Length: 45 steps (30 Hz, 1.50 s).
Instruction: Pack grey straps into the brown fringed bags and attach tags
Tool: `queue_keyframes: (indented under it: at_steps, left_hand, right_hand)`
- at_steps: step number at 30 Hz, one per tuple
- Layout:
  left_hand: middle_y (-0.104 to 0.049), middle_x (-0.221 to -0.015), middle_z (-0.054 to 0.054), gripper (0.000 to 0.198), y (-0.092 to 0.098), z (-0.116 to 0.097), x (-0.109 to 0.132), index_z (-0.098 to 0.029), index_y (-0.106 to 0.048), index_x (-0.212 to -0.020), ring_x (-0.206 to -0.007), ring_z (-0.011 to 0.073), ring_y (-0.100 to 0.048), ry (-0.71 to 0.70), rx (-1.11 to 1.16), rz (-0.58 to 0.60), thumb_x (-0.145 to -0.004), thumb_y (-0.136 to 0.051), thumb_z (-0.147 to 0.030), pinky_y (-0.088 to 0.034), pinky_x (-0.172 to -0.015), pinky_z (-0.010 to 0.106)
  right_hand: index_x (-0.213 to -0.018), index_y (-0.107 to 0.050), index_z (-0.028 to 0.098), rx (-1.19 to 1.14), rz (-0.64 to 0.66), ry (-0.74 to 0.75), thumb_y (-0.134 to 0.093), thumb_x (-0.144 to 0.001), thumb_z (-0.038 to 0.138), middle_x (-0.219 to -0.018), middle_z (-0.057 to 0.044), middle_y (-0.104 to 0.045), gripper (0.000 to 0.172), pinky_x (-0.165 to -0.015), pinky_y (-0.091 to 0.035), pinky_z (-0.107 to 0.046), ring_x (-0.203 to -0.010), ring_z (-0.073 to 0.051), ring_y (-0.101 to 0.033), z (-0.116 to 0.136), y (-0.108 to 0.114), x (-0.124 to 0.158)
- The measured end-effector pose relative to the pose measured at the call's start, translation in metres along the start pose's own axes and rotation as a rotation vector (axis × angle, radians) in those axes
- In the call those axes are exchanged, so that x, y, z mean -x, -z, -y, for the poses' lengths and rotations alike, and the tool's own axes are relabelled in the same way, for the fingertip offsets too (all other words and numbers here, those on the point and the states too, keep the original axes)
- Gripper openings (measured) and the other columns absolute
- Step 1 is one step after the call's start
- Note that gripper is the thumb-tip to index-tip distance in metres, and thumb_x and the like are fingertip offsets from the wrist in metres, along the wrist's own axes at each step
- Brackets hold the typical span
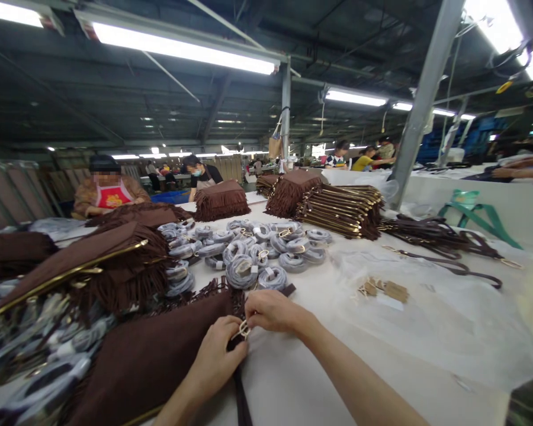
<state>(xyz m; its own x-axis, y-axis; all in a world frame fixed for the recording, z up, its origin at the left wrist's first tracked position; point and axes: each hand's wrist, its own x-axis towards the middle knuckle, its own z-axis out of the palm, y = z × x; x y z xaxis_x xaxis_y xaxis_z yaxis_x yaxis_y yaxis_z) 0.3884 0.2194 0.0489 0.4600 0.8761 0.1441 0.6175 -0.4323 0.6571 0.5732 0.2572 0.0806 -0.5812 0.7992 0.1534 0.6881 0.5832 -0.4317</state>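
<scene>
A dark brown fringed bag (155, 349) lies flat at the front left, its gold edge partly showing at the bottom. At its right edge my left hand (217, 352) pinches a gold metal clasp (244, 329). My right hand (270, 310) is closed on the same clasp from the other side; its fingertips are partly hidden. A dark brown strap (242, 396) runs down from under my left hand toward the front. Whether the clasp is hooked to the bag cannot be seen.
Wrapped grey coiled straps (242, 266) lie beyond my hands. Fringed brown bags (224, 200) and a gold-edged stack (342, 207) stand farther back. Dark straps (439, 234), tags (393, 291) and plastic sheeting (462, 319) lie on the right. A co-worker (111, 189) sits across the table.
</scene>
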Motion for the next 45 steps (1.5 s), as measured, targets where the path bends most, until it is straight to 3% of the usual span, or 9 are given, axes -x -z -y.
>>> queue_keyframes:
  at_steps: [3,6,10,15,20,26,33,39,45]
  left_hand:
    - [-0.066,-0.093,0.007,0.013,-0.005,0.007,-0.003,-0.02,-0.063,-0.075,-0.093,0.0254,-0.057,0.024,0.059,-0.105,-0.072,-0.05,-0.021,-0.041,-0.085,0.034]
    - [-0.063,-0.079,0.005,0.013,-0.007,0.01,-0.007,-0.019,-0.059,-0.066,-0.083,0.0237,-0.056,0.057,0.191,-0.154,-0.072,-0.049,-0.026,-0.041,-0.075,0.03]
    - [-0.058,-0.066,0.001,0.02,0.001,0.009,-0.009,-0.016,-0.06,-0.07,-0.067,0.0191,-0.052,0.229,0.475,-0.139,-0.069,-0.053,-0.035,-0.037,-0.062,0.027]
    - [-0.065,-0.073,0.002,0.023,0.019,0.006,-0.006,-0.014,-0.065,-0.075,-0.073,0.0175,-0.055,0.295,0.876,-0.015,-0.064,-0.065,-0.034,-0.039,-0.069,0.026]
    - [-0.069,-0.074,0.002,0.027,0.024,0.012,-0.004,-0.014,-0.07,-0.082,-0.067,0.0142,-0.057,0.332,1.07,0.032,-0.059,-0.074,-0.025,-0.04,-0.065,0.024]
    - [-0.071,-0.075,0.003,0.036,0.023,0.02,-0.007,-0.013,-0.071,-0.089,-0.062,0.0129,-0.058,0.381,1.178,0.033,-0.054,-0.078,-0.021,-0.041,-0.063,0.024]
    - [-0.071,-0.1,0.006,0.012,0.021,0.014,-0.006,-0.015,-0.064,-0.065,-0.088,0.0209,-0.061,0.321,1.037,-0.038,-0.056,-0.067,-0.022,-0.044,-0.082,0.03]
    - [-0.063,-0.08,0.002,0.019,0.01,0.005,-0.004,-0.018,-0.06,-0.082,-0.081,0.0204,-0.057,0.172,0.542,-0.056,-0.067,-0.048,-0.019,-0.044,-0.077,0.031]
    - [-0.057,-0.1,0.007,0.027,0.003,-0.008,0.004,-0.021,-0.062,-0.09,-0.093,0.0212,-0.055,-0.127,0.116,-0.151,-0.078,-0.038,-0.013,-0.045,-0.086,0.033]
  right_hand:
    - [-0.076,-0.069,0.018,-0.077,-0.163,-0.001,-0.063,-0.08,0.014,-0.085,-0.003,-0.064,0.009,-0.071,-0.039,-0.024,-0.081,-0.016,-0.057,0.0,-0.001,0.007]
    - [-0.075,-0.066,0.017,-0.407,-0.296,-0.051,-0.062,-0.08,0.02,-0.071,0.001,-0.06,0.008,-0.063,-0.038,-0.023,-0.068,-0.013,-0.052,0.001,0.003,0.025]
    - [-0.07,-0.06,0.017,-0.704,-0.255,-0.165,-0.062,-0.077,0.029,-0.059,0.005,-0.05,0.014,-0.053,-0.03,-0.021,-0.057,-0.01,-0.042,0.009,-0.006,0.044]
    - [-0.077,-0.053,0.019,-1.012,-0.023,-0.271,-0.054,-0.078,0.04,-0.06,0.005,-0.053,0.021,-0.045,-0.024,-0.019,-0.047,-0.007,-0.039,0.022,-0.035,0.038]
    - [-0.07,-0.047,0.02,-1.06,-0.178,-0.42,-0.061,-0.075,0.038,-0.055,0.009,-0.042,0.023,-0.041,-0.015,-0.02,-0.043,-0.005,-0.027,0.027,-0.039,0.023]
    - [-0.07,-0.053,0.019,-1.083,-0.231,-0.393,-0.067,-0.073,0.047,-0.046,0.011,-0.032,0.032,-0.041,-0.012,-0.023,-0.04,-0.005,-0.023,0.019,-0.043,0.016]
    - [-0.067,-0.053,0.019,-1.063,-0.247,-0.441,-0.066,-0.071,0.045,-0.044,0.011,-0.032,0.03,-0.043,-0.013,-0.024,-0.041,-0.006,-0.022,0.014,-0.048,0.016]
    - [-0.067,-0.053,0.018,-1.059,-0.247,-0.448,-0.065,-0.072,0.041,-0.046,0.011,-0.033,0.026,-0.043,-0.014,-0.023,-0.042,-0.006,-0.023,0.012,-0.048,0.016]
    - [-0.072,-0.055,0.018,-1.185,-0.266,-0.33,-0.067,-0.069,0.045,-0.062,0.005,-0.059,0.03,-0.041,-0.021,-0.019,-0.045,-0.005,-0.037,0.002,-0.031,0.031]
